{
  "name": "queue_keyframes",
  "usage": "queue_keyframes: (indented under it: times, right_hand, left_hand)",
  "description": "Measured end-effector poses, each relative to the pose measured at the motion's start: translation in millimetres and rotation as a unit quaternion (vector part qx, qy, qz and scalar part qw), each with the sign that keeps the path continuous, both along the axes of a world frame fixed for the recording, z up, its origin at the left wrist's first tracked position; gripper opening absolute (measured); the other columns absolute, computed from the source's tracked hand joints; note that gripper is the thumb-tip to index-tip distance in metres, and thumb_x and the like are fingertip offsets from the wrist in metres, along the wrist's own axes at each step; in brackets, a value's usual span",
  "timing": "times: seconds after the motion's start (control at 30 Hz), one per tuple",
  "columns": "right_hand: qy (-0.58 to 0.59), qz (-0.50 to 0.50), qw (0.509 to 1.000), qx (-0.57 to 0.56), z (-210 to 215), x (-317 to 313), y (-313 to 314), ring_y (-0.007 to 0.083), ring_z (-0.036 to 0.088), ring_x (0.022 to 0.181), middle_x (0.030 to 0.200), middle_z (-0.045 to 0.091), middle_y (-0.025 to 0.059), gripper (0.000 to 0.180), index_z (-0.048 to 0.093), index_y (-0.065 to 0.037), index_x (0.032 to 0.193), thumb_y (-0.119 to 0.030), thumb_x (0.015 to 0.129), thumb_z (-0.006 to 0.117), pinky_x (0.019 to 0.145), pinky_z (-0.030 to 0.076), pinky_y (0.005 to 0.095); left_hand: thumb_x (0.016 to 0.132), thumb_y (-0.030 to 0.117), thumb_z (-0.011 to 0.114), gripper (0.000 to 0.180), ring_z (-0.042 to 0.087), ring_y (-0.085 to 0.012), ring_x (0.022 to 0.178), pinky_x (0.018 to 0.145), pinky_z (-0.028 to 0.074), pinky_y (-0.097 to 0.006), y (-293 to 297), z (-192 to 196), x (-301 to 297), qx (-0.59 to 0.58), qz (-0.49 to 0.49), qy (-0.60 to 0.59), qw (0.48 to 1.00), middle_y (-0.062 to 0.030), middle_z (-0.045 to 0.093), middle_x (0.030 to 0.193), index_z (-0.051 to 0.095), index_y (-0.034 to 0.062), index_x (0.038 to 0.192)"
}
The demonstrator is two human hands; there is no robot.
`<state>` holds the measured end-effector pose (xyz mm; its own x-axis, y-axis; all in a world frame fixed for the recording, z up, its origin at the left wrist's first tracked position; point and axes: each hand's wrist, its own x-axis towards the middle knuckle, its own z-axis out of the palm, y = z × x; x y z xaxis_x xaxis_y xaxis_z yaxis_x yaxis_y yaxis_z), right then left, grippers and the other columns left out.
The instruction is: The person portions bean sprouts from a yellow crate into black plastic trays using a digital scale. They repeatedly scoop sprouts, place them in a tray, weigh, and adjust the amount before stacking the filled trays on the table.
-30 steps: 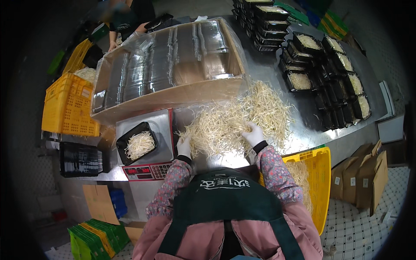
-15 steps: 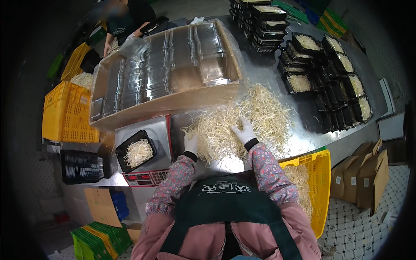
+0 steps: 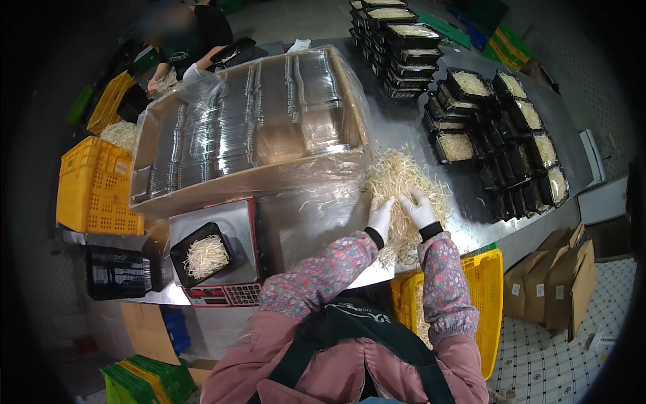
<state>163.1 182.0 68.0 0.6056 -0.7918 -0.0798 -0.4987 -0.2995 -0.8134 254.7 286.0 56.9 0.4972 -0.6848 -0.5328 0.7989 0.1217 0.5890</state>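
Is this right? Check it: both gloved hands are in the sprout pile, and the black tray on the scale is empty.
Not quite. The head view shows the black tray on the scale holding sprouts. Both gloved hands, left hand and right hand, are in the sprout pile.

Lying pale and tiled at four o'clock: floor (image 3: pixel 538 363); gleaming steel bench (image 3: pixel 404 128) stretching toward one o'clock; darkening at edges.
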Motion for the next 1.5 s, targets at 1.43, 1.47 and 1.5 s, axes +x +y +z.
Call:
queue_keyframes:
  times: [1.43,1.47,1.5]
  right_hand:
    - [0.258,0.281,0.834,-0.398,-21.7,51.7,139.8,0.0446,0.020,0.139,0.155,0.015,0.0189,0.127,0.013,-0.018,0.150,-0.044,0.050,0.086,0.102,0.026,0.0676]
    - [0.285,0.304,0.858,-0.302,6.6,65.7,129.4,0.0432,0.025,0.137,0.154,0.015,0.0188,0.130,0.011,-0.017,0.150,-0.044,0.048,0.088,0.099,0.033,0.0643]
    - [0.321,0.310,0.863,-0.236,12.7,74.5,115.3,0.0419,0.033,0.133,0.153,0.019,0.0188,0.130,0.011,-0.017,0.150,-0.042,0.049,0.088,0.097,0.039,0.0587]
  left_hand:
    - [0.048,0.039,0.088,0.126,0.013,-0.0407,0.141,0.103,0.028,-0.065,172.2,10.2,126.5,0.325,-0.407,-0.757,0.394,-0.0172,0.006,0.156,0.017,0.0186,0.149]
    - [0.048,0.040,0.088,0.126,0.020,-0.0406,0.139,0.101,0.033,-0.062,164.8,13.2,136.6,0.354,-0.418,-0.734,0.401,-0.0161,0.013,0.154,0.017,0.0168,0.149]
    - [0.048,0.039,0.088,0.125,0.023,-0.0408,0.137,0.100,0.036,-0.059,155.3,13.2,144.0,0.346,-0.430,-0.721,0.419,-0.0159,0.015,0.153,0.018,0.0165,0.149]
